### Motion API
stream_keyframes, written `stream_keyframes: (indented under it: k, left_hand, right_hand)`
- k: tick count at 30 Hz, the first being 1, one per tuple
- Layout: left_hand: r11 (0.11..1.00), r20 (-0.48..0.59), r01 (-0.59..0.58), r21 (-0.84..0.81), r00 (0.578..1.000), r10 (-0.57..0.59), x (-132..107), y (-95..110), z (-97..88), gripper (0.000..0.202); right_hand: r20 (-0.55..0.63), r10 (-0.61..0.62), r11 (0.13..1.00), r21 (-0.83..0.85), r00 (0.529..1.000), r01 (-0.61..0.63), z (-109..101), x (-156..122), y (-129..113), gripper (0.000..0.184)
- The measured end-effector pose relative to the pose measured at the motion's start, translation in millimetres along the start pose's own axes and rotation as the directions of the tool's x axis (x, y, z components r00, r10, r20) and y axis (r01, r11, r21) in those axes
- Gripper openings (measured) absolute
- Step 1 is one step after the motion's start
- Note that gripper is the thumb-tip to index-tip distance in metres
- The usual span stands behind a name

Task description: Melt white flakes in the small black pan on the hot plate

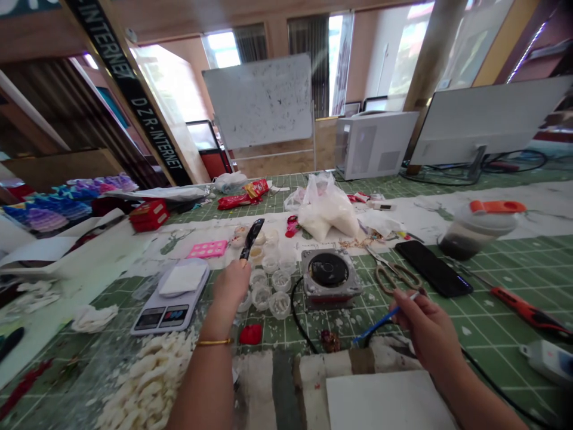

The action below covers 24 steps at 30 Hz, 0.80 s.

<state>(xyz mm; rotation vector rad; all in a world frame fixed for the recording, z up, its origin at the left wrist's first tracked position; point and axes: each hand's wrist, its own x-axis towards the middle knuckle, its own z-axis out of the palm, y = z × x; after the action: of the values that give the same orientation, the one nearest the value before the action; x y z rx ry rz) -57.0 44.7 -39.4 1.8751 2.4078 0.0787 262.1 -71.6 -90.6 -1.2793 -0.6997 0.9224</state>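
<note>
My left hand (231, 283) is closed round a small knife with a black blade (253, 237), its tip pointing up and away. Beside and beyond that hand stand several small clear cups (281, 280), a few with pale contents. My right hand (418, 322) pinches a thin blue stick (376, 324), slanting down to the left. Its lower end is near a dark reddish-brown lump (330, 340) on the mat. Between my hands sits a square grey device with a round black top (330, 270). A red piece (250, 334) lies right of my left wrist.
A kitchen scale (172, 298) bears a white square. Pale curled pieces (143, 382) are heaped in front. Scissors (396, 272), a black phone (433, 269), a red-handled screwdriver (528, 307) and a lidded jug (478, 227) lie or stand rightward. White-filled plastic bags (329, 215) sit behind; a black cable (298, 316) crosses the mat.
</note>
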Motion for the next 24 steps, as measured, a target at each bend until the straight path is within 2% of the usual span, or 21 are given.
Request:
stream_keyframes:
  k: [8, 13, 15, 17, 18, 19, 21, 23, 24]
  left_hand:
    - [1.0, 0.008, -0.003, 0.011, 1.0, 0.003, -0.1, -5.9, 13.2, 0.039]
    - [1.0, 0.004, 0.009, -0.001, 1.0, -0.009, 1.8, -9.3, 16.1, 0.041]
    - [1.0, 0.009, 0.015, -0.011, 1.0, -0.015, 2.9, -9.4, 16.1, 0.042]
    - [1.0, 0.018, 0.025, -0.019, 1.0, -0.024, 3.9, -8.6, 16.2, 0.043]
    - [0.999, 0.022, 0.029, -0.022, 0.999, -0.028, 4.3, -8.0, 16.3, 0.044]
    - [0.999, 0.027, 0.033, -0.023, 0.999, -0.032, 4.5, -7.2, 16.6, 0.045]
    - [0.999, 0.035, 0.031, -0.025, 0.999, -0.03, 5.0, -5.7, 17.3, 0.046]
    - [0.999, 0.045, 0.023, -0.022, 0.999, -0.022, 5.6, -4.4, 18.2, 0.046]
    - [1.0, 0.054, 0.019, -0.019, 0.998, -0.018, 6.0, -3.9, 18.6, 0.047]
  right_hand:
    - [-0.044, -0.118, 0.992, -0.053, 0.992, 0.116, -3.8, 2.1, -3.2, 0.029]
    - [-0.129, -0.25, 0.957, -0.184, 0.96, 0.225, -11.2, -2.9, -19.2, 0.026]
    - [-0.166, -0.316, 0.919, -0.299, 0.934, 0.257, -14.4, -8.6, -29.5, 0.026]
    - [-0.142, -0.405, 0.813, -0.508, 0.903, 0.285, -19.7, -13.3, -38.0, 0.026]
    - [-0.083, -0.457, 0.72, -0.62, 0.886, 0.313, -23.7, -14.3, -40.8, 0.026]
    - [0.015, -0.502, 0.604, -0.71, 0.865, 0.363, -28.7, -14.3, -42.3, 0.025]
    - [0.285, -0.529, 0.346, -0.788, 0.8, 0.509, -42.4, -11.4, -41.8, 0.022]
    - [0.521, -0.454, 0.132, -0.763, 0.723, 0.632, -59.9, -6.9, -37.3, 0.021]
    - [0.592, -0.397, 0.047, -0.75, 0.701, 0.66, -69.4, -5.0, -34.3, 0.022]
